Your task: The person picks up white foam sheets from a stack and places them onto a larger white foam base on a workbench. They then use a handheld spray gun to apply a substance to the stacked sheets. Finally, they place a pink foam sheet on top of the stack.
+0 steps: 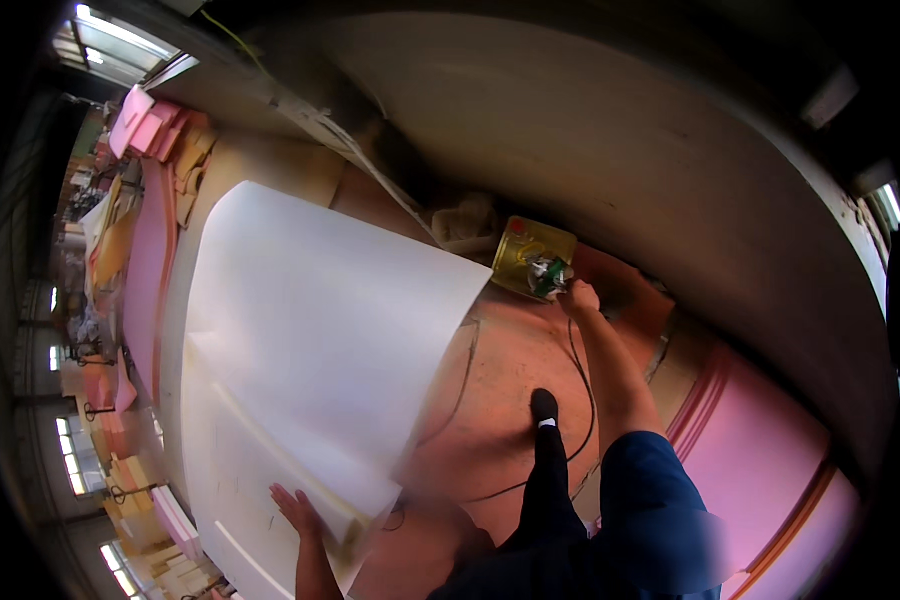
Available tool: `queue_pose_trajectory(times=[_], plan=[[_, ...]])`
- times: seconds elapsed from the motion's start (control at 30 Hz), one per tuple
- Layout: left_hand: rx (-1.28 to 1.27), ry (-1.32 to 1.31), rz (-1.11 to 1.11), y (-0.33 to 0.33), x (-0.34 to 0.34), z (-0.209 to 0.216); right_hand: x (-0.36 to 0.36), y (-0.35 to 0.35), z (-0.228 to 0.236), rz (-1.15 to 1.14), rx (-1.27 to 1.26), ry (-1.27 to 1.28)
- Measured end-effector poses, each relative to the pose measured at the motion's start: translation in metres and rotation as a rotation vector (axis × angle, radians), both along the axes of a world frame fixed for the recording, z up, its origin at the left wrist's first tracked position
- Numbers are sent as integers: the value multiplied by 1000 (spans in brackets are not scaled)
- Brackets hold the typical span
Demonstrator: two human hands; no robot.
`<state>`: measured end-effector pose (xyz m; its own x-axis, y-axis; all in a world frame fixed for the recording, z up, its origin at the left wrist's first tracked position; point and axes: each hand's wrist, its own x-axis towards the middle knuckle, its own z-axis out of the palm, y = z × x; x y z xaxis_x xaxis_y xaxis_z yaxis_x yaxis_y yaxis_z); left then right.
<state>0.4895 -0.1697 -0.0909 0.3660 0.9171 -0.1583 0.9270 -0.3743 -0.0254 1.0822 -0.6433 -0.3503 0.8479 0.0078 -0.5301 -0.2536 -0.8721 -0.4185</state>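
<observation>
My right hand (579, 299) is closed around a spray gun (548, 274) with green and silvery parts, its finer detail blurred. The gun is at the top of a yellow square metal can (522, 242); whether it rests on the can or hangs just above, I cannot tell. My left hand (297, 510), fingers stretched out, is over the near end of a large white sheet (320, 310). Whether the palm touches the sheet is unclear. Beneath that hand, the sheet's near part shows a long raised fold or edge (270, 430).
A dark hose (591, 400) runs from below my right hand across the reddish floor (510, 370), past my foot (544, 405). Pink foam sheets (760, 430) lie at right. Pink foam blocks (150, 130) are piled at far left. A tall brown panel (610, 130) stands behind the can.
</observation>
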Motion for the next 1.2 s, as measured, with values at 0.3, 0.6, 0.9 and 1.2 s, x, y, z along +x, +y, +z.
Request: queue_pose_trajectory(times=[0.3, 0.6, 0.9, 1.2], plan=[[-32, -71, -42, -11, -8, 1, -34, -18, -15, -71, 75, -319], [5, -132, 0, -21, -2, -1, -170, -94, -19, 431, 482, -636], [-21, -467, -454, -83, -31, -11, -399, 87, 140, 1105, 305, -450], [-783, -1417, -165, -211, -279, -21, -552, 123, 207, 1417, 171, -455]])
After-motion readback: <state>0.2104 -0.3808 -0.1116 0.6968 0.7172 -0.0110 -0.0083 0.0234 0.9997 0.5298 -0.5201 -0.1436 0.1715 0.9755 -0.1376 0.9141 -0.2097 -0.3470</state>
